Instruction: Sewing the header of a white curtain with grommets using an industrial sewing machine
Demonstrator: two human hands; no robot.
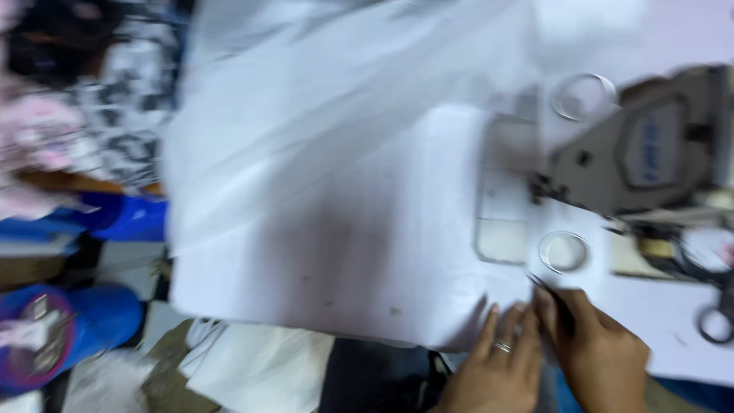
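a blurred view down onto a white bench [673, 321] with a grey sewing machine [650, 145]. a large sheet of white fabric [329, 199] spreads left of the machine. below the machine's needle end, the left hand [497, 367], wearing a ring, lies flat with fingers loose on the fabric's near edge. touching it, the right hand [600, 352] pinches small dark thread snips [554, 298].

A grey sewing machine [650, 149] stands at the right, with scissors [715, 306] lying near it. Two metal rings [563, 252] rest on the table [657, 321]. Blue tubs [92, 321] and patterned cloth [122, 115] crowd the left.
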